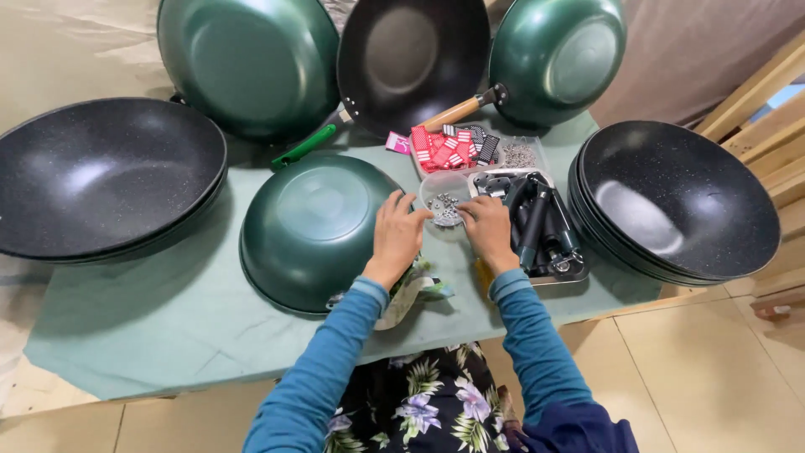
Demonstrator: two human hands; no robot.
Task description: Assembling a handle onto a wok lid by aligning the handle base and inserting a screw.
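Observation:
Both my hands reach into a small clear plastic bowl [444, 191] of little metal screws [444, 208] on the green table cloth. My left hand [396, 235] rests at the bowl's left rim, fingers bent toward the screws. My right hand [488, 228] sits at the bowl's right rim, fingertips pinched near the screws; whether they hold one is too small to tell. An upturned green wok [314, 226] lies just left of my left hand.
Black woks stack at the left [101, 176] and right [679, 197]. Two green woks [247, 59] [558, 54] and a black wok with a wooden handle [411, 54] stand behind. A tray of black handles [541, 226], red packets [440, 149] and a wooden frame [767, 109] surround the bowl.

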